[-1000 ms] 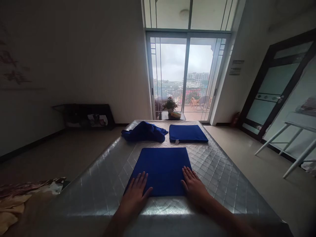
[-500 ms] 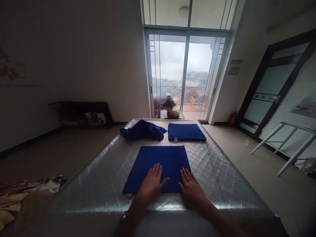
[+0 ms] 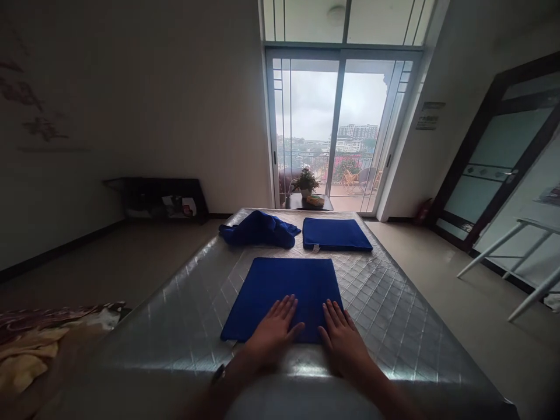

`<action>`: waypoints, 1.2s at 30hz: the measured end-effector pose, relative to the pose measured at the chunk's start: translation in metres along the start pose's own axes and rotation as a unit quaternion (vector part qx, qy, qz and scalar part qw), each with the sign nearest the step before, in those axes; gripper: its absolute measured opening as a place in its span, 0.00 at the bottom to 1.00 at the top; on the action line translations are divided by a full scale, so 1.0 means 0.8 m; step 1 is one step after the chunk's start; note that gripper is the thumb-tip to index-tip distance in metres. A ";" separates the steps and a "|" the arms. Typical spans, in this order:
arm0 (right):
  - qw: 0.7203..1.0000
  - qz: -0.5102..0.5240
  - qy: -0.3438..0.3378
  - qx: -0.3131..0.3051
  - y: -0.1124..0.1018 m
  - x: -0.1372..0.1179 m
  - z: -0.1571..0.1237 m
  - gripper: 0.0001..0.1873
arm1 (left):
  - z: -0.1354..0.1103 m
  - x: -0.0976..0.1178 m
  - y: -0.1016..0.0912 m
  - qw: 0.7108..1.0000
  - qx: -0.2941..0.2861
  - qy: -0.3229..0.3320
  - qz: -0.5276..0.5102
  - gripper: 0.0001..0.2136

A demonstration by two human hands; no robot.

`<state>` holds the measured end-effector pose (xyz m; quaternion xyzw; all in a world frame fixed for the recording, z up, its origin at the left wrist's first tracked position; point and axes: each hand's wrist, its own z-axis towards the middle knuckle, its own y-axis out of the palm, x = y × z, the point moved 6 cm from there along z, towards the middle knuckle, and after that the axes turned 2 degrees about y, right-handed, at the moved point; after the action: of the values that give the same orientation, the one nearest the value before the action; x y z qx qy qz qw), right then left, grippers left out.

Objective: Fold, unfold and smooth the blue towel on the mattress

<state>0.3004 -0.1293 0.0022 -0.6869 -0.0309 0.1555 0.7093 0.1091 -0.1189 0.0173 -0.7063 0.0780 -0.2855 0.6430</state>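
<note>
A folded blue towel [image 3: 284,286] lies flat on the plastic-wrapped quilted mattress [image 3: 394,326] in front of me. My left hand [image 3: 273,332] rests flat on the towel's near edge, fingers stretched out. My right hand [image 3: 343,335] lies flat at the towel's near right corner, fingers apart. Farther back a second folded blue towel [image 3: 335,234] lies at the right, and a crumpled blue towel [image 3: 260,229] lies at the left.
Beyond the mattress stands a small dark table with a potted plant [image 3: 305,184] before the glass balcony door [image 3: 336,128]. A low dark shelf [image 3: 153,201] lines the left wall. White table legs [image 3: 516,256] stand right. Patterned bedding [image 3: 39,344] lies lower left.
My left hand has slid from the towel's near left corner toward its middle, close to my right hand. My right hand has barely moved.
</note>
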 end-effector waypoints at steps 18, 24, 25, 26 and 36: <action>0.998 -0.017 0.036 -0.040 -0.015 0.002 0.005 0.35 | -0.076 -0.100 -0.002 0.979 0.088 -0.174 0.062 0.44; 0.997 0.000 0.062 -0.050 -0.014 -0.003 -0.001 0.35 | -0.035 -0.062 -0.001 0.987 0.083 -0.132 0.041 0.43; 0.996 0.002 0.064 -0.056 -0.015 -0.004 -0.001 0.35 | -0.021 -0.043 0.000 0.992 0.067 -0.106 0.033 0.42; 0.996 0.003 0.065 -0.060 -0.016 -0.005 -0.002 0.35 | -0.005 -0.021 0.000 0.996 0.049 -0.075 0.025 0.42; 0.996 0.008 0.057 -0.065 -0.017 -0.006 -0.003 0.33 | 0.082 0.074 0.018 0.994 0.018 0.104 0.009 0.34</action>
<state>0.2986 -0.1331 0.0163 -0.7394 0.0046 0.1193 0.6626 0.1946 -0.0926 0.0212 -0.6602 0.1452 -0.3529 0.6469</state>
